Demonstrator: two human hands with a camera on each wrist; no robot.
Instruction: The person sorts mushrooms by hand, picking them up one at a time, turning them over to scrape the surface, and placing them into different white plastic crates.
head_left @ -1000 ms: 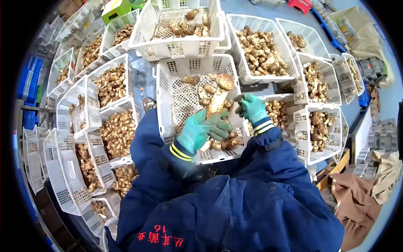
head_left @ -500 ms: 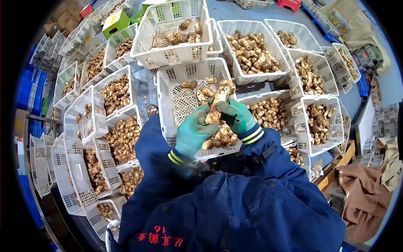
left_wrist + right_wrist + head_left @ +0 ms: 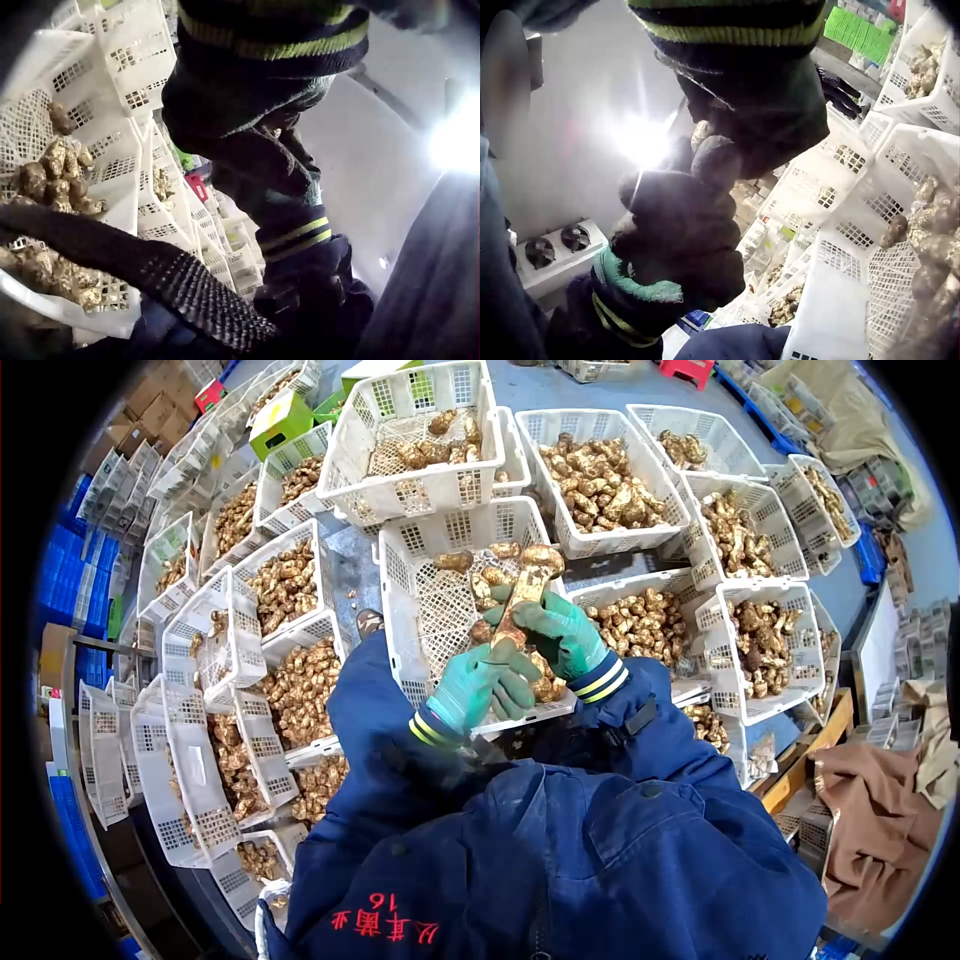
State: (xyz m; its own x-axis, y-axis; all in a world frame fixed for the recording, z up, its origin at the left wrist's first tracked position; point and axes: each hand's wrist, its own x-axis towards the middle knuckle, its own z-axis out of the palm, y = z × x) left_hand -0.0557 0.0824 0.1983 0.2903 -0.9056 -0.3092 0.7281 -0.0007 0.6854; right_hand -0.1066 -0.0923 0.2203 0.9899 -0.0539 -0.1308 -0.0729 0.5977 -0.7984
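A long mushroom (image 3: 530,590) with a broad brown cap and thick, soil-stained stem is held slantwise over a white crate (image 3: 400,660), cap pointing away from me. My gloved right hand (image 3: 562,635) grips the stem from the right. At its lower end, my gloved left hand (image 3: 468,688) pinches the stem base with thumb and fingers. Both gloves are green. Several more mushrooms (image 3: 492,585) lie in the crate beneath, partly hidden by the hands. In the right wrist view, the dark-looking left hand (image 3: 679,232) meets the right hand (image 3: 769,112), with a pale bit of mushroom between them.
A crate (image 3: 410,495) with a few mushrooms stands just beyond. Fuller crates of mushrooms (image 3: 605,480) stand to the right, with others (image 3: 300,685) on the left. A brown cloth (image 3: 875,815) lies at far right, and a green box (image 3: 282,425) stands at the back left.
My right hand has come in from the crate's right side and taken hold of the stem, which the left hand held alone. Over the last half second, the mushroom's cap has turned slightly.
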